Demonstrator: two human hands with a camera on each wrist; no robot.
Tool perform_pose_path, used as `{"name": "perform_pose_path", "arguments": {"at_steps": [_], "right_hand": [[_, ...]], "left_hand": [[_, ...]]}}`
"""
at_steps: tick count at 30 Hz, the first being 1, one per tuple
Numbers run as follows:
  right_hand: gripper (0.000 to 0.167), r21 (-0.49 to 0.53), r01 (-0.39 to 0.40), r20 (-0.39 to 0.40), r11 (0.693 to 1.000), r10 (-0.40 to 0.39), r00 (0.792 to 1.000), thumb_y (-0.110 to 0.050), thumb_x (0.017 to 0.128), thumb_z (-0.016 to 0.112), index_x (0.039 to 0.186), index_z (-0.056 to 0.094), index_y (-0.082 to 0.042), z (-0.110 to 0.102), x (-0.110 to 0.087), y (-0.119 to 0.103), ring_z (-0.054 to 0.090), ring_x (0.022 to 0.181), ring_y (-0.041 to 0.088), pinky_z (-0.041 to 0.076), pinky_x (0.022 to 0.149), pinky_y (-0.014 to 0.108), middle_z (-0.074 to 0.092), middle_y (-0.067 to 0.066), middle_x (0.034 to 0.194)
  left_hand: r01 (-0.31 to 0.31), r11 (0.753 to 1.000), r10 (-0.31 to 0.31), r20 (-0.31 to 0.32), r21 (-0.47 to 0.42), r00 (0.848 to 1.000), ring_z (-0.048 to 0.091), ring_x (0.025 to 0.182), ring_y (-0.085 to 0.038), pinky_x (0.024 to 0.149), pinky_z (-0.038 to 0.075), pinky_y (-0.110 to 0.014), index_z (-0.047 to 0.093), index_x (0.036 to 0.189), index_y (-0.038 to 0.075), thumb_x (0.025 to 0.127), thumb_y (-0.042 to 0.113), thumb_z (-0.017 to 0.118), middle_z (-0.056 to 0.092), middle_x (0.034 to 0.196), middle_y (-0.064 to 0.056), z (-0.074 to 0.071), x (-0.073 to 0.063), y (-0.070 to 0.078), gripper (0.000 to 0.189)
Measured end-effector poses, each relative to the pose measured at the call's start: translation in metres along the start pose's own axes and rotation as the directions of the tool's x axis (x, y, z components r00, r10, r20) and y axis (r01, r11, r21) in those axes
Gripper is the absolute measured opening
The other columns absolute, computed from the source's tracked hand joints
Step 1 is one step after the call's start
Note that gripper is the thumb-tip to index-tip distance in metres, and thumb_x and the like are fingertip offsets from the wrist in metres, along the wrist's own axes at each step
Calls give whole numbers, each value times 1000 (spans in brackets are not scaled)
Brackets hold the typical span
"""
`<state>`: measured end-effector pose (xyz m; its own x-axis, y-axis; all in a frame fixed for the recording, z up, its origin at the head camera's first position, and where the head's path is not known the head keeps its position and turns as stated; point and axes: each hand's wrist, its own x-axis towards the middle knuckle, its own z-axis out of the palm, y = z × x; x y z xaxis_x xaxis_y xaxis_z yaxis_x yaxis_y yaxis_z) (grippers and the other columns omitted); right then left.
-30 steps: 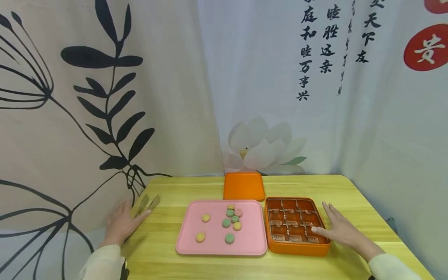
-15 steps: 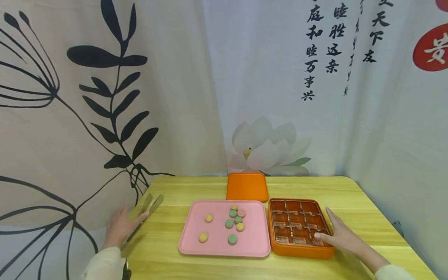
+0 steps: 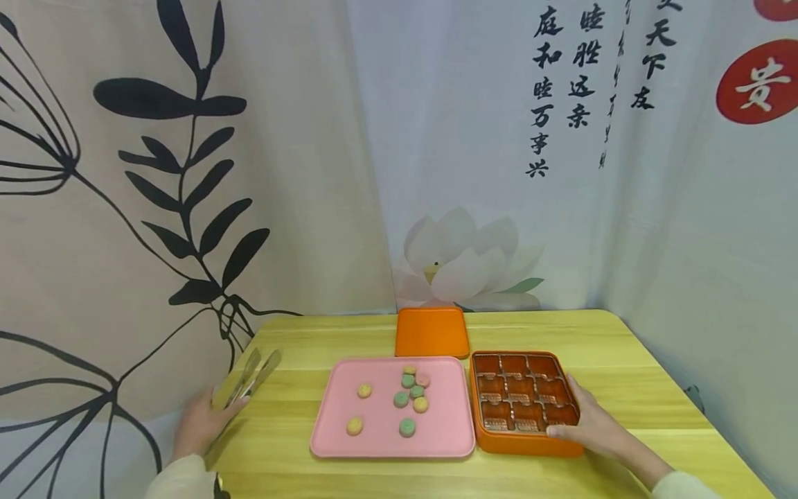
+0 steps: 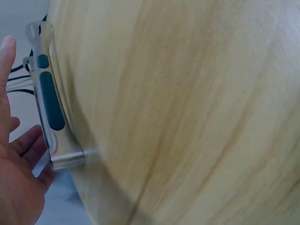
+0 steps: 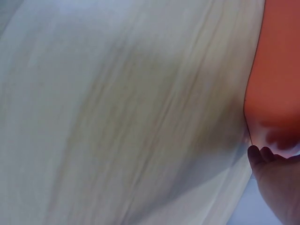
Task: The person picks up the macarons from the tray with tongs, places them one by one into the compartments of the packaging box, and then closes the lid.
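My left hand (image 3: 201,424) is at the table's left edge, beside metal tongs (image 3: 252,378). In the left wrist view the tongs (image 4: 52,101) show dark teal grip pads; my thumb stands apart from them, and my other fingers lie partly behind their near end. At the right, my right hand (image 3: 592,424) holds the front right corner of an orange box (image 3: 530,443), thumb at the front rim and fingers along the side. A clear divided insert (image 3: 526,391) fills the box. The right wrist view shows fingertips (image 5: 255,154) against the orange wall.
Left of the box lies a pink tray (image 3: 330,443) with several small round yellow, green and pink sweets (image 3: 407,427). Behind the tray is a flat orange lid (image 3: 432,333). A printed curtain (image 3: 312,173) hangs behind the wooden table (image 3: 299,478).
My right hand has come in from hovering beside the box to holding its corner. My left hand has lowered slightly near the tongs. The tray and sweets look unchanged.
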<state>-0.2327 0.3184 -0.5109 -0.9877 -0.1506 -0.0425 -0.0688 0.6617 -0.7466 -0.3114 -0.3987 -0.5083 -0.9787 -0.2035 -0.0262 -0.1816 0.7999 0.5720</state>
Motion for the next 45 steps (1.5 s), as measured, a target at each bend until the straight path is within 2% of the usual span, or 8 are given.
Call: {"name": "perform_pose_path", "arguments": {"at_steps": [6, 11, 15, 18, 23, 26, 34, 45], "right_hand": [[122, 16, 25, -5, 1000, -25, 1000, -33, 82, 81, 154, -9, 6, -1, 2, 0, 32, 126, 64, 39, 95, 65, 11, 45, 146], [120, 30, 14, -24, 999, -13, 1000, -31, 83, 80, 153, -9, 8, -6, -4, 4, 36, 123, 63, 43, 92, 63, 14, 45, 144], [112, 114, 111, -56, 987, -105, 993, -19, 84, 79, 154, -4, 7, -4, -5, 9, 43, 123, 55, 47, 91, 50, 22, 42, 146], [108, 186, 148, -67, 971, -138, 988, -12, 84, 78, 156, -1, 3, -1, -3, 12, 45, 124, 48, 48, 90, 37, 26, 38, 148], [109, 258, 80, -38, 963, -72, 997, -14, 87, 76, 156, -6, 0, 4, -1, 14, 49, 122, 46, 49, 85, 29, 19, 39, 150], [108, 291, 85, -41, 953, -77, 996, -13, 87, 76, 157, -5, -3, 6, 1, 14, 50, 122, 42, 50, 84, 26, 20, 37, 151], [114, 214, 32, 27, 976, -39, 999, -20, 87, 76, 154, -13, 3, 5, 4, 15, 44, 126, 50, 47, 87, 27, 6, 41, 152], [113, 202, 6, 34, 979, -13, 999, -23, 88, 75, 155, -12, 1, 4, 4, 14, 46, 127, 47, 45, 95, 46, 9, 41, 153]], "left_hand": [[33, 999, -33, 18, 0, 999, 36, 123, -61, 100, 33, -66, 19, 144, -22, 89, 68, 58, 31, 137, -48, 7, -1, -6, 112], [-1, 1000, 1, 15, -20, 1000, 44, 119, -59, 96, 39, -65, 23, 144, -21, 88, 67, 60, 40, 134, -46, 19, 5, -2, 110], [5, 999, -4, 9, -45, 1000, 44, 121, -57, 96, 39, -64, 25, 144, -20, 87, 65, 62, 39, 136, -44, 27, 8, 1, 109], [17, 998, -17, -7, -65, 1000, 48, 116, -55, 94, 41, -63, 37, 139, -17, 88, 60, 65, 45, 131, -42, 30, 9, 1, 96], [27, 996, -32, -61, -83, 998, 53, 86, -33, 73, 43, -46, 59, 107, -7, 90, 42, 71, 60, 96, -20, 33, 8, -6, 52], [23, 997, -29, -79, -72, 996, 55, 85, -29, 74, 44, -46, 62, 110, -10, 92, 33, 71, 63, 97, -21, 31, 6, -8, 48], [6, 1000, -8, -99, -26, 995, 60, 95, -38, 84, 45, -56, 61, 119, -12, 92, 27, 70, 64, 112, -29, 28, 0, -16, 48], [-46, 999, 46, -78, -6, 996, 50, 72, -24, 69, 44, -43, 67, 94, -3, 95, 24, 64, 57, 78, -8, 22, -3, -17, 27]]}}
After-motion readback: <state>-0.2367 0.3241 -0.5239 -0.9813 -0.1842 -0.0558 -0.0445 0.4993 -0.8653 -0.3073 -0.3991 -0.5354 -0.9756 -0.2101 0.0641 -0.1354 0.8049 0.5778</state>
